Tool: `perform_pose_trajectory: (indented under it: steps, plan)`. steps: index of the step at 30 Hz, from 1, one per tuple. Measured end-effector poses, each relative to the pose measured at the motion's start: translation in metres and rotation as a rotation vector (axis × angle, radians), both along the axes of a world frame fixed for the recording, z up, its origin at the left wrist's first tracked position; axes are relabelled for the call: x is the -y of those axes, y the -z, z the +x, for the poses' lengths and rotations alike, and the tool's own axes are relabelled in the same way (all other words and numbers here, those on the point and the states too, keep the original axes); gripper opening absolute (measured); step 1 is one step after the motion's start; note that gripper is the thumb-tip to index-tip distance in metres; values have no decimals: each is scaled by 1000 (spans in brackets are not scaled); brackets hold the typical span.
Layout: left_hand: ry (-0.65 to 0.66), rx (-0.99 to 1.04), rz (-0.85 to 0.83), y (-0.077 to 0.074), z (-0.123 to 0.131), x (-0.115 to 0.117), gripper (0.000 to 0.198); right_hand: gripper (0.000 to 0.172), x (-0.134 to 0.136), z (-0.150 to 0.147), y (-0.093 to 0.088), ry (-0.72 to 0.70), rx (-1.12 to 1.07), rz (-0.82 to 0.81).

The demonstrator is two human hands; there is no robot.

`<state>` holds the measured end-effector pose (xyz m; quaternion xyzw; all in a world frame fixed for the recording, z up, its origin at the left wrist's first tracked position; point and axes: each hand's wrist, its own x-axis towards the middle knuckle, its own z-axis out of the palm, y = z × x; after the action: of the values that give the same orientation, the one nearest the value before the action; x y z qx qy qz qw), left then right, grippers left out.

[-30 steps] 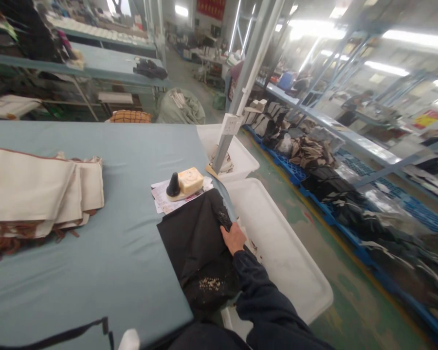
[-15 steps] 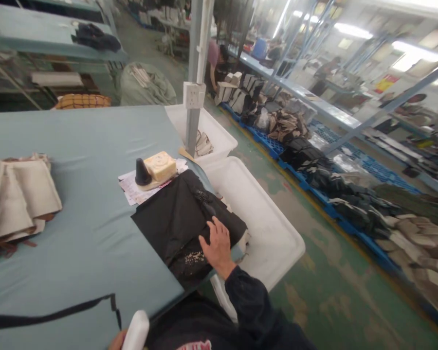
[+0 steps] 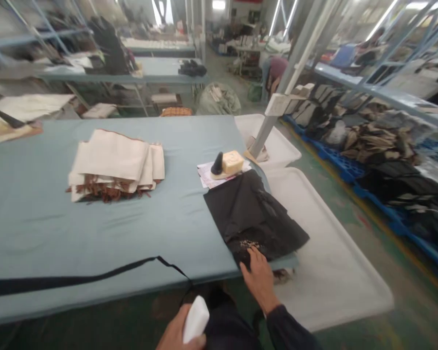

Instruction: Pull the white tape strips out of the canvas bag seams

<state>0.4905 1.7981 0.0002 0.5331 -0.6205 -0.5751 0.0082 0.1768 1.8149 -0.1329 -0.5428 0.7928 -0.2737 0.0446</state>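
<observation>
My left hand [image 3: 178, 330] is closed around a smooth white object [image 3: 196, 318] with a rounded end; its kind cannot be made out. Fingers apart, my right hand [image 3: 259, 279] is at the near edge of a black sheet [image 3: 248, 209], close to a patch of small pale bits [image 3: 249, 244] on it. Whether the fingertips press on the sheet is unclear. The sheet lies on the corner of the blue-green covered table [image 3: 131, 238]. Behind it, a black cone [image 3: 217, 164] and a yellow block [image 3: 232, 162] stand on printed papers [image 3: 206, 175].
A stack of cream fabric pieces [image 3: 113, 158] lies on the table's left half, with a black strap [image 3: 95, 278] along the near edge. White bins [image 3: 336, 262] stand at the right, beside a metal post [image 3: 277, 104]. A person [image 3: 275, 70] bends over farther back.
The view has swung left, showing more of the table and the cream stack. My right hand has moved nearer to the sheet's near edge. More of my left hand and the white object shows.
</observation>
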Motion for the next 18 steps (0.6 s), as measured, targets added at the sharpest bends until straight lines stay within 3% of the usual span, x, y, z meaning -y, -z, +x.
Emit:
perform_pose_trajectory:
  steps: [6, 9, 13, 18]
  plan:
    - [50, -29, 45, 4, -16, -11, 69, 36, -2, -26, -17, -66, 112, 127]
    - [71, -6, 39, 6, -34, -17, 67, 37, -26, -33, -29, -95, 213, 123]
    - [33, 69, -30, 15, -69, -40, 58, 25, -104, -45, -24, -70, 404, 184]
    - [49, 222, -67, 39, -137, -100, 60, 11, -228, -95, 10, 196, 727, 339]
